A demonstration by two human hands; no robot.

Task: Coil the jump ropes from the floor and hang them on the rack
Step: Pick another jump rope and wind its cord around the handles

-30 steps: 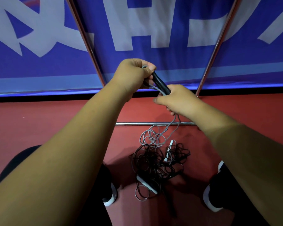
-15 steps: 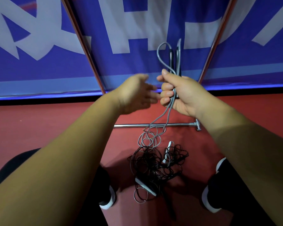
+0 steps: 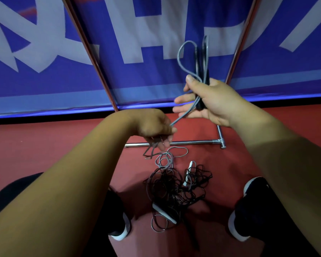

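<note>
Right hand [image 3: 211, 102] is gripping the grey rope [image 3: 183, 114] by its handles plus one loop, held up. Left hand [image 3: 154, 128] is pinching the cord lower down. The rest is lying on the floor [image 3: 44, 149] by the black tangle [image 3: 174, 190]. Coiling is barely starting, and I'm seeing nothing hanging on the rack [image 3: 193, 142].
</note>
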